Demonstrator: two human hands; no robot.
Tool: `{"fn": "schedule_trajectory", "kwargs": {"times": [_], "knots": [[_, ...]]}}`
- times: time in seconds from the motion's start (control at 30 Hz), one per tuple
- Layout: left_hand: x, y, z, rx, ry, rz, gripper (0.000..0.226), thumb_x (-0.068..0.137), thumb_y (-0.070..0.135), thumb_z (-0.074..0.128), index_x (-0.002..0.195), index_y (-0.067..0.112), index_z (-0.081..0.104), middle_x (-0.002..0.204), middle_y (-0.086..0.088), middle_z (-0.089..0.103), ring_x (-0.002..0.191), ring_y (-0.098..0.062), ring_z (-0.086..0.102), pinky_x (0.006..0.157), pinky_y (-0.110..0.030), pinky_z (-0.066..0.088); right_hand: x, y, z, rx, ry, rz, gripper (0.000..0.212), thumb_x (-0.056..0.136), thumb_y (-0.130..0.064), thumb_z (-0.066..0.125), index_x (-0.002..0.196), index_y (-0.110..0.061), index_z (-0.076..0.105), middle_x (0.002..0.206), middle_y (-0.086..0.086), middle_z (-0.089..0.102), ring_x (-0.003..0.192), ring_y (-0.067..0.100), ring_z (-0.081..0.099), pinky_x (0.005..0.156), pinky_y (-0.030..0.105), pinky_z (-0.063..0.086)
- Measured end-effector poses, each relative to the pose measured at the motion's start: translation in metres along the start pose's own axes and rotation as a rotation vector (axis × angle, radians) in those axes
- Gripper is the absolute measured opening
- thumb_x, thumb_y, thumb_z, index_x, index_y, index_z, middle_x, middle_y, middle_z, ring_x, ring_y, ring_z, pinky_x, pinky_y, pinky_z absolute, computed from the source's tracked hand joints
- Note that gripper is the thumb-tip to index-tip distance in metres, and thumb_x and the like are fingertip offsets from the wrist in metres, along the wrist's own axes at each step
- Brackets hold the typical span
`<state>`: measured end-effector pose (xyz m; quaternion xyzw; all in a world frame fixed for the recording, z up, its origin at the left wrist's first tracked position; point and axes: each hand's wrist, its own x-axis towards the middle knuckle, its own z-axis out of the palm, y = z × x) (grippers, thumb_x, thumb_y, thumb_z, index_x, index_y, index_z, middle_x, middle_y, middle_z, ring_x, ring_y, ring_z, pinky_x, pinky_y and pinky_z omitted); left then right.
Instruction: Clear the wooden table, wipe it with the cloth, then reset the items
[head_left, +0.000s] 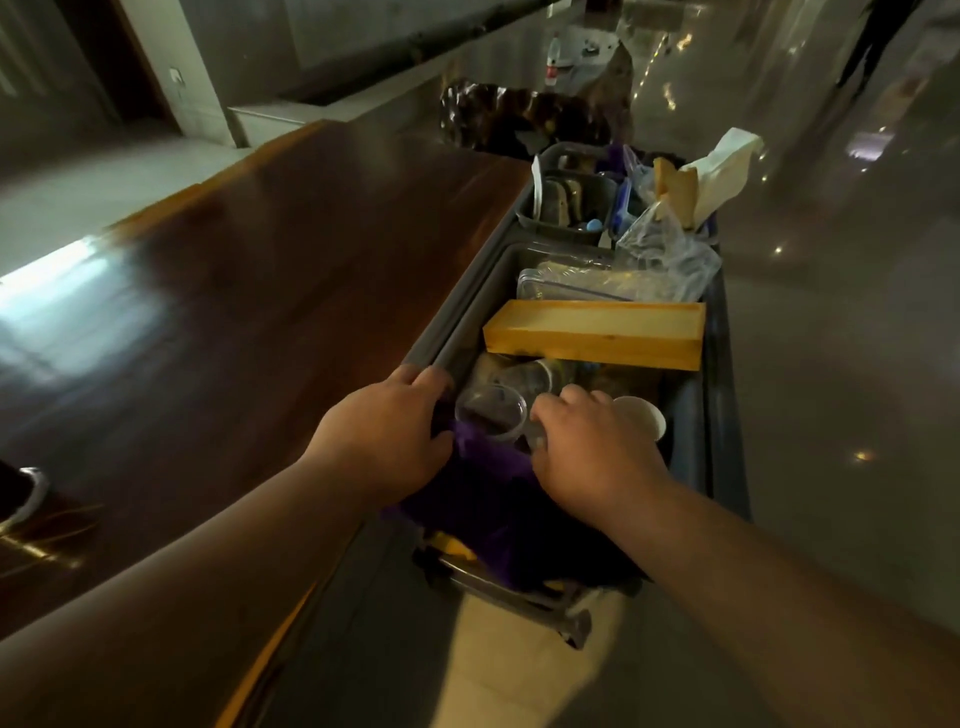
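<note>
Left hand (387, 431): reaching in from lower left, fingers curling over the near left rim of the grey tub (470, 317), thumb touching the purple cloth (488, 467).
Right hand (592, 447): reaching from lower right, palm down, fingers curling onto a clear plastic cup (491, 413); grip partly hidden.
Cloth: lying bunched at the tub's near end, centre frame.
Bench (234, 291): filling the left of frame, its edge touching the tub.
Open room: glossy floor on the right.
</note>
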<state>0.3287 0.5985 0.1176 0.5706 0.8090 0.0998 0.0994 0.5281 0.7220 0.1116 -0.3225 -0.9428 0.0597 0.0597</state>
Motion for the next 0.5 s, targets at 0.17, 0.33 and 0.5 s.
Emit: {"fn": "schedule_trajectory", "kwargs": {"times": [0.17, 0.33, 0.5], "knots": [[-0.013, 0.001, 0.009, 0.079, -0.08, 0.079, 0.022, 0.101, 0.05, 0.051, 0.109, 0.034, 0.064, 0.101, 0.011, 0.061, 0.093, -0.011, 0.06, 0.084, -0.038, 0.055, -0.005, -0.013, 0.009, 0.052, -0.122, -0.011, 0.015, 0.099, -0.028, 0.046, 0.087, -0.03, 0.054, 0.083, -0.006, 0.054, 0.077, 0.017, 0.053, 0.054, 0.034, 0.032], [-0.023, -0.008, 0.004, 0.063, -0.063, 0.099, 0.029, 0.097, 0.058, 0.052, 0.115, 0.037, 0.062, 0.106, 0.012, 0.061, 0.1, -0.011, 0.059, 0.082, -0.034, 0.052, -0.003, -0.02, 0.005, 0.032, -0.091, -0.025, 0.01, 0.099, -0.03, 0.05, 0.094, -0.029, 0.059, 0.089, -0.007, 0.054, 0.087, 0.018, 0.054, 0.06, 0.033, 0.035], [-0.052, -0.035, -0.037, 0.081, 0.134, 0.033, 0.072, 0.084, 0.084, 0.048, 0.145, 0.048, 0.034, 0.153, 0.011, 0.047, 0.14, -0.023, 0.041, 0.106, -0.05, 0.041, 0.01, -0.051, -0.024, 0.082, 0.044, -0.143, 0.056, 0.086, -0.061, 0.06, 0.135, -0.034, 0.053, 0.121, -0.009, 0.058, 0.114, 0.015, 0.052, 0.08, 0.033, 0.048]]}}
